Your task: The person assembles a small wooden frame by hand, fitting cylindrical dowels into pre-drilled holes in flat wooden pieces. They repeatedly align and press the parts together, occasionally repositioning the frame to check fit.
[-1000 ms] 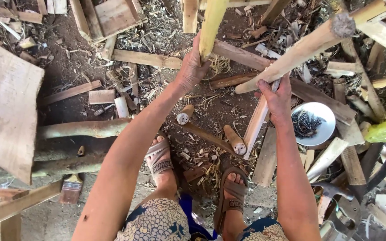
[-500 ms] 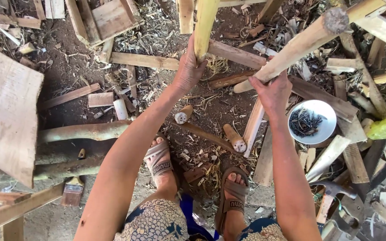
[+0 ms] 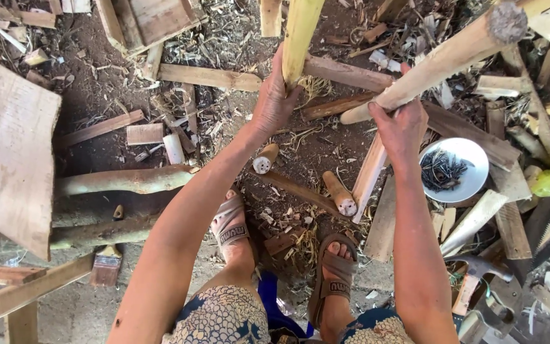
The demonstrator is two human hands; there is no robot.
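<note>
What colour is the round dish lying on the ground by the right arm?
The dish is white, with a heap of dark nails inside; the head view shows it clearly.

two hands (image 3: 275, 105) (image 3: 402, 127), two held poles (image 3: 300, 32) (image 3: 447, 60), two sandalled feet (image 3: 230, 223) (image 3: 335, 274), two short cut stubs (image 3: 265, 158) (image 3: 340, 193), one white bowl (image 3: 475, 181), one paintbrush (image 3: 106, 264)

Bowl (image 3: 472, 167) right of feet; board (image 3: 7, 153) far left; paintbrush (image 3: 106, 264) below log (image 3: 122, 180).
</note>
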